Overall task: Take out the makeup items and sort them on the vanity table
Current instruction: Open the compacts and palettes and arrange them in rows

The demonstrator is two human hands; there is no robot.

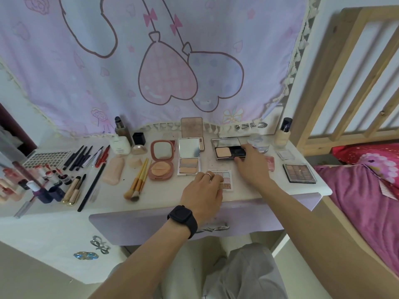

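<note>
Makeup lies spread over the white vanity table (164, 201). My left hand (203, 190), with a ring and a black watch, rests on a small pastel eyeshadow palette (224, 175) near the front edge, fingers curled on it. My right hand (251, 162) reaches to an open black powder compact (228, 151), its fingers touching the compact's right side. To the left stand an open white compact (189, 156) and an open pink cushion compact (162, 160). A dark eyeshadow palette (299, 172) lies at the right.
Brushes (138, 182), pencils (82, 157), lipsticks (51, 173) and bottles (119, 143) crowd the left half. A foundation bottle (284, 134) and a clear jar (259, 143) stand at the back right. A bed with pink bedding (362, 190) borders the right. A purple drawer (172, 223) sits below.
</note>
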